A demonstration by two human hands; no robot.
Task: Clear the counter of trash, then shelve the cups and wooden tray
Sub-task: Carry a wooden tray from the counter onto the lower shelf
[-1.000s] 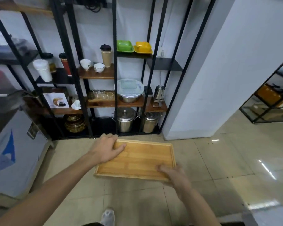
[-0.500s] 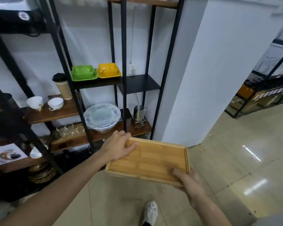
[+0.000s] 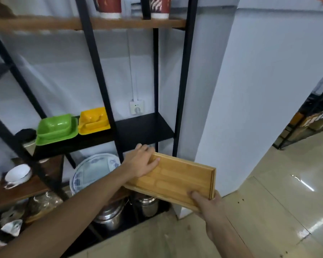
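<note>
While both hands grip wooden tray (image 3: 172, 180), I note: tray just below and in front of black shelf (image 3: 144, 130), tilted. Left hand (image 3: 141, 162) curled over far corner, nearer shelf; right hand (image 3: 209, 203) pinches near corner. Long axis runs between them.

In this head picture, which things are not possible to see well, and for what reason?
- Red paper cups: tops cut off by the upper edge.
- Wooden tray: underside hidden; left hand covers its far corner, right hand grips its near corner.
- Steel pots: partly behind the left arm and the tray.
- Lower left shelf items: blurred.
</note>
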